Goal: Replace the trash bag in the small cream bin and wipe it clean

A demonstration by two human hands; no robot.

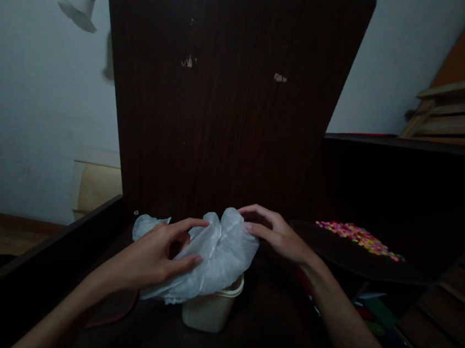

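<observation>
A thin white plastic bag (224, 250) is bunched over the top of a small cream woven basket (210, 310) on a dark surface. My left hand (153, 257) grips the bag's left side, fingers curled into the plastic. Over on the bag's right edge, my right hand (278, 234) pinches the film with its fingertips. Most of the basket's rim is hidden under the bag.
A tall dark wooden board (228, 96) stands upright right behind the basket. A dark tray (332, 251) to the right carries a strip of small bright coloured pieces (356, 237). Wooden slats (463, 109) lean at far right; a wall lamp (82, 6) hangs upper left.
</observation>
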